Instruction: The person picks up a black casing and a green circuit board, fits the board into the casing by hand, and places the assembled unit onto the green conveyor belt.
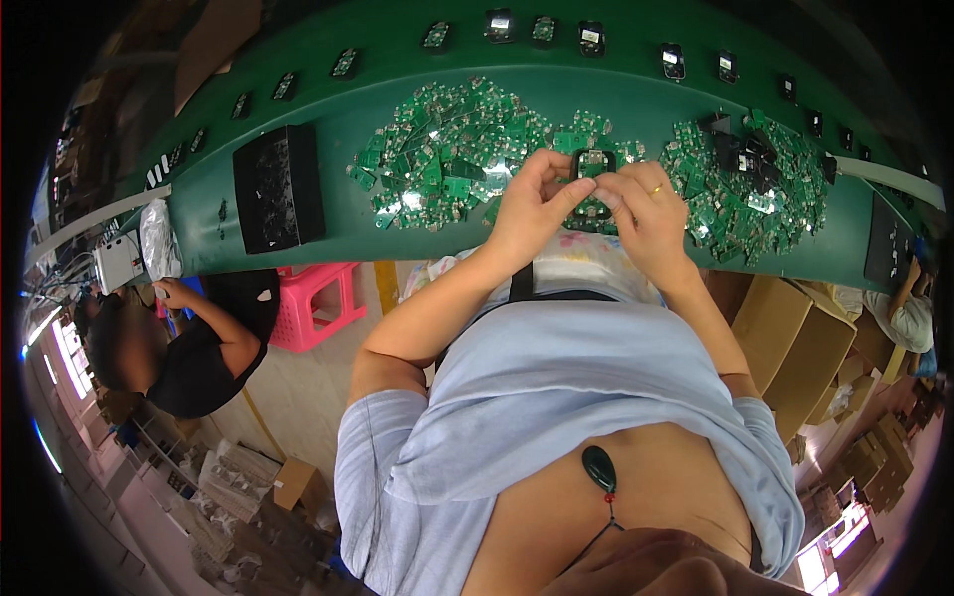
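Observation:
My left hand (534, 207) and my right hand (648, 211) meet at the near edge of the green table. Between their fingertips is a small black housing (578, 161) with a green circuit board (596, 160) in it. Thumbs and fingers of both hands pinch its near part and hide some of it. Just below the fingers another green board with silver parts (593, 208) shows in part. Loose circuit boards lie in a large heap (452, 149) beside my left hand. A second heap (711, 189) spreads to the right, with black housings (752, 154) on top.
A black bin (279, 189) stands at the left. Along the far strip sits a row of small devices (499, 26). A pink stool (316, 303) and a person in black (214, 348) are at left. Cardboard boxes (790, 338) and another person (909, 320) are at right.

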`<state>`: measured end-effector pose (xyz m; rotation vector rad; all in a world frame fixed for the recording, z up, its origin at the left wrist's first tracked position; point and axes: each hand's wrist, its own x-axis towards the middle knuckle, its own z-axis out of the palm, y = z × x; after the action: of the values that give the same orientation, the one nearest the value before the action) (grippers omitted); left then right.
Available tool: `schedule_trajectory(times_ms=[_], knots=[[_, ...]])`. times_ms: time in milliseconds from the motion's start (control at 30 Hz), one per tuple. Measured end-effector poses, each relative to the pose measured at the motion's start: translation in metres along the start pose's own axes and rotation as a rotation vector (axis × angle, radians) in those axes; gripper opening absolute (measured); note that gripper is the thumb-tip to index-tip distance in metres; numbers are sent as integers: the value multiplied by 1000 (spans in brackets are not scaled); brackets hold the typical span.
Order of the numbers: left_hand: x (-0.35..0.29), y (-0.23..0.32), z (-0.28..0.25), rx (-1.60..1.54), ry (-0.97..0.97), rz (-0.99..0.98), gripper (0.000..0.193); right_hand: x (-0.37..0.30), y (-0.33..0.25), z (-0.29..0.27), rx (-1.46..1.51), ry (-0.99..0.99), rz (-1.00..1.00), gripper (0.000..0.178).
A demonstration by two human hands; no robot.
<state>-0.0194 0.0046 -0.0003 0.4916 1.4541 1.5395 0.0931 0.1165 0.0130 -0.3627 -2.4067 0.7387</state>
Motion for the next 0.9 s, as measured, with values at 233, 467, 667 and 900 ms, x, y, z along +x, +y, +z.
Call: schedule_trajectory(times_ms=[233, 467, 667, 900], knots=[[45, -11, 0, 56, 47, 8, 17, -2, 28, 21, 476, -54, 557, 28], [118, -45, -2, 328, 30, 132, 20, 16, 91, 48, 589, -103, 843, 22], [245, -21, -75, 1075, 324, 760, 30, 69, 206, 79, 331, -57, 944, 27], [303, -20, -141, 1465, -25, 1, 31, 100, 248, 91, 333, -231, 1171, 33]])
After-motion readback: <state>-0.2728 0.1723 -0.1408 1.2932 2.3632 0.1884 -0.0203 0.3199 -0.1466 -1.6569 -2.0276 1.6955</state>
